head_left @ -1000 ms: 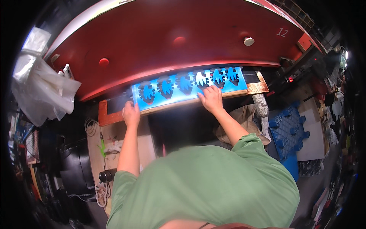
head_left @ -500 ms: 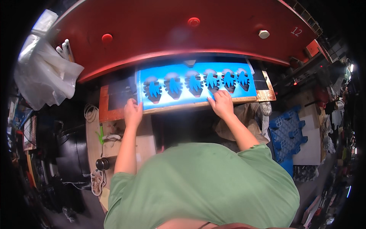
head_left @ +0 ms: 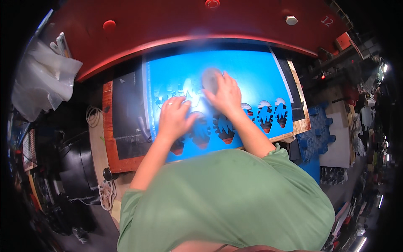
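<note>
A bright blue sheet (head_left: 256, 67) lies on a board before me, a row of toothed cut-outs (head_left: 226, 130) along its near side. My right hand (head_left: 224, 94) is over its middle. Between thumb and fingers it holds a grey rounded piece (head_left: 210, 80), smeared by motion, its exact kind unclear. My left hand (head_left: 173, 117) is above the sheet's left part, fingers spread and thumb apart, with nothing seen in it. Just beyond those fingers, pale outlines of similar toothed shapes (head_left: 189, 87) show on the blue surface; glare hides their detail.
A red machine front (head_left: 168, 25) with a red button (head_left: 109, 25) and a white button (head_left: 291, 20) spans the far side. A wood-edged black board (head_left: 126, 105) lies beneath the sheet. Clear plastic (head_left: 46, 77) hangs at left; a blue plastic pallet (head_left: 315, 130) stands at right.
The sheet and board have come nearer, out from under the red front. Both hands have left the near edge and moved over the sheet; my right hand now holds the grey piece.
</note>
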Action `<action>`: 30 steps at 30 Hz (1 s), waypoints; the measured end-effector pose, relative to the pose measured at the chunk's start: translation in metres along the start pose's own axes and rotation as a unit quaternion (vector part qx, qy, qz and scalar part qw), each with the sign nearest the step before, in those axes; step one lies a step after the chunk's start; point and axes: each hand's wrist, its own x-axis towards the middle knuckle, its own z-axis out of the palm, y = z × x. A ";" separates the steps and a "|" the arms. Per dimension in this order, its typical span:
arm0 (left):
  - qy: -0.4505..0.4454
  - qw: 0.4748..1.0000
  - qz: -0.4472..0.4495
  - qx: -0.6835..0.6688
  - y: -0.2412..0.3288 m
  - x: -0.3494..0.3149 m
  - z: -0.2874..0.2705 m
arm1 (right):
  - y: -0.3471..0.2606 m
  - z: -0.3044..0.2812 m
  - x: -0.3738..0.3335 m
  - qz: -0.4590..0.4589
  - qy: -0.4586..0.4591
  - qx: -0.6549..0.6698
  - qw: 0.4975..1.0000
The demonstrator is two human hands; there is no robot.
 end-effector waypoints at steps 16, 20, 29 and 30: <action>-0.130 0.989 -0.045 0.056 0.015 0.003 0.031 | 0.081 -0.022 0.032 0.280 -0.015 0.686 0.671; -0.126 0.989 -0.042 0.061 0.016 0.006 0.033 | 0.104 -0.046 0.028 0.296 0.025 0.700 0.649; -0.126 0.990 -0.040 0.059 0.012 0.008 0.030 | 0.088 -0.019 0.022 0.042 0.036 -0.002 0.998; -0.127 0.989 -0.041 0.061 0.012 0.008 0.030 | 0.085 -0.016 0.020 0.034 0.037 -0.040 0.998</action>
